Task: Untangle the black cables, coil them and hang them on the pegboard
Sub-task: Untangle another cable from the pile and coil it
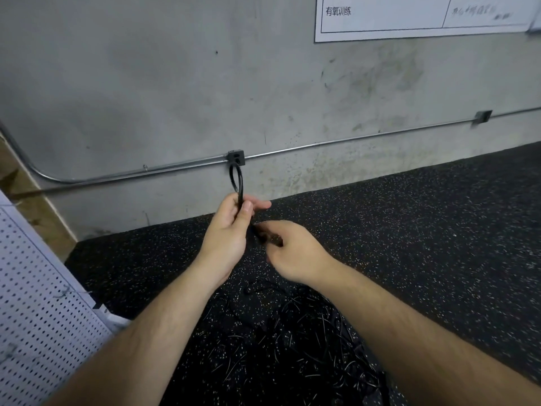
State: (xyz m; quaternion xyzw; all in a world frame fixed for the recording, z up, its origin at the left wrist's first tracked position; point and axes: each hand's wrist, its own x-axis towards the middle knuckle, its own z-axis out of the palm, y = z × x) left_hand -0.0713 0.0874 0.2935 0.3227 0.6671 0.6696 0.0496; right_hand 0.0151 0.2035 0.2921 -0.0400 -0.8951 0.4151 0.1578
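Note:
My left hand (229, 230) is raised in front of the wall and grips a small coil of black cable (237, 180), whose loops stick up above my fingers. Just to the right and lower, my right hand (292, 250) pinches the same cable's tail between thumb and fingers. Below my forearms a tangle of black cables (287, 341) lies on the speckled black floor. The white pegboard (38, 317) leans at the lower left of the head view.
A grey concrete wall (175, 83) stands close ahead, with a metal conduit pipe (146, 170) and a small junction box (236, 157) on it. A white printed poster (409, 16) hangs at the upper right. Speckled rubber flooring (424, 230) spreads to the right.

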